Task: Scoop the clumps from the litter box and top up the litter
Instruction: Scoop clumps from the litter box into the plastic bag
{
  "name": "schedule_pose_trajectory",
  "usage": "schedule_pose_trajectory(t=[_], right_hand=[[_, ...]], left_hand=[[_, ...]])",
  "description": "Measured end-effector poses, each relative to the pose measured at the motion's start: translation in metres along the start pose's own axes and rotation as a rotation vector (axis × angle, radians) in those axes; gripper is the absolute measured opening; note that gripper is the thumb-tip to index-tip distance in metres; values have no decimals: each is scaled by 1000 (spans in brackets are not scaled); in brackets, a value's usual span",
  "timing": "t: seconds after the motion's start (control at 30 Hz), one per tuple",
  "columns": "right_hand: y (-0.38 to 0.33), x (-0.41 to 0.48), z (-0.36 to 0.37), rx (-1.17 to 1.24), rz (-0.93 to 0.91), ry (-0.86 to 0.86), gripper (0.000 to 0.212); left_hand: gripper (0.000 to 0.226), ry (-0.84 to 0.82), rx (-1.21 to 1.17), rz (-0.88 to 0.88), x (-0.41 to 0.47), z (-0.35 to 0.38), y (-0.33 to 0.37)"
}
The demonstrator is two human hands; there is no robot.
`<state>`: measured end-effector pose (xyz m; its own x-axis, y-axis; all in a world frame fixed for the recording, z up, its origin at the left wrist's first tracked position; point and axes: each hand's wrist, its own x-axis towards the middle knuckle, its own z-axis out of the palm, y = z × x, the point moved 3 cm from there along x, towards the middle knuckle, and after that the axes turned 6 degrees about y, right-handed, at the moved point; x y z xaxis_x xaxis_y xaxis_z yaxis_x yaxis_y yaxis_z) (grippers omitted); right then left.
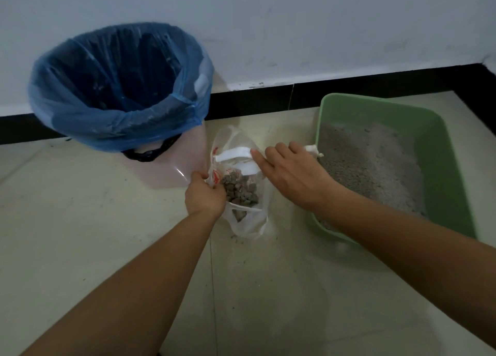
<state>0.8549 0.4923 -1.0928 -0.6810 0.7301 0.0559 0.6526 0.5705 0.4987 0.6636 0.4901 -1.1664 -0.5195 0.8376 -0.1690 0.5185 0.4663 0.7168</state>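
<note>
while the left hand (205, 194) grips the near edge of a thin white plastic bag (249, 225), fingers curled into the rim, the bag sits on the tiled floor (107, 235) between a waste bin (171, 167) and a green litter box (445, 151). grey clumps (240, 189) lie heaped inside the bag, just beside the left knuckles. the right hand (292, 173) is over the far side of the bag, back of the hand up, its index finger stretched out to the white bag handle (233, 153). a twisted white scrap (312, 150) pokes out beyond that hand at the box's corner; whether the hand is holding it cannot be told. pale grey litter (370, 162) covers the bottom of the box. the bin is lined with a blue liner (80, 119) folded over its rim. a black skirting board (255, 100) runs along the wall behind. dark specks dot the floor near the bag.
</note>
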Motion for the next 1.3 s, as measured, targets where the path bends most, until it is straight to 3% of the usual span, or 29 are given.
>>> schedule_pose_trajectory(t=[0.07,0.17,0.27,0.37,0.43,0.5,0.57,0.67,0.83,1.03,1.17,1.3], right_hand=[[12,-3,-3,99,105,-36,70],[49,-19,-10,327,428,-64,70],[97,-54,-7,517,727,21,52],[138,-93,8,514,911,47,31],[156,-115,20,457,981,-115,30],[164,-130,26,414,1005,-311,39],[169,-136,25,387,978,-399,38],[169,-129,24,417,917,-480,35],[164,-100,29,495,845,-585,28],[148,-68,55,629,803,-747,30],[143,-63,73,571,799,-753,32],[140,-69,88,593,930,-673,29]], left_hand=[[29,-4,21,4,1,-1,0],[34,39,103,33,-3,0,6],[41,174,286,248,-16,5,31],[42,186,223,456,-35,18,63],[39,71,108,499,-46,37,81],[38,-143,1,422,-58,65,94],[41,-349,9,350,-74,93,102],[42,-482,47,352,-93,118,109],[38,-373,115,456,-101,129,109],[32,-289,-50,418,-105,134,99],[29,-303,-124,395,-105,135,96],[32,-295,-167,403,-102,137,94]])
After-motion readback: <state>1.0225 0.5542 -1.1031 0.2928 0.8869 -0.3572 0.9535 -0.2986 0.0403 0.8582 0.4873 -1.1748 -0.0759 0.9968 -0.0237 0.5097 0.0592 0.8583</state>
